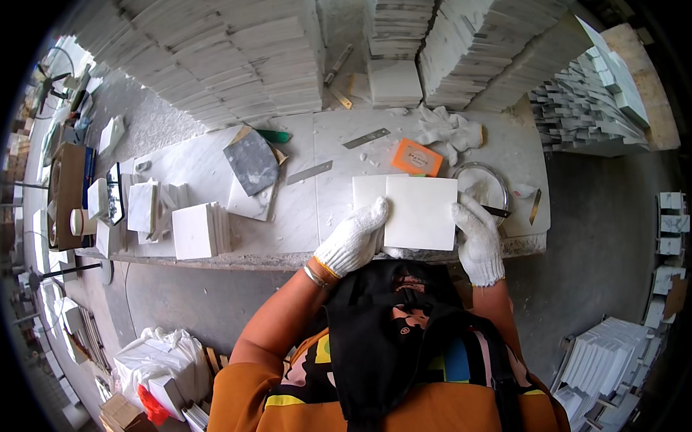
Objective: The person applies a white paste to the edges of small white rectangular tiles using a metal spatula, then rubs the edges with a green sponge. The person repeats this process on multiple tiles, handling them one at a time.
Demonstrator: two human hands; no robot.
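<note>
The left hand and right hand grip a white tile by opposite sides, an orange box beyond its far edge and a ruler to the left.

Square tile between the left hand and right hand at the near edge of the worktop, with a second tile partly behind its left side. Beyond these lie two rulers to the left and a box with a cloth behind it. Upright tiles stand farther left, near a slab on another tile; tile stacks line the far side.
</note>
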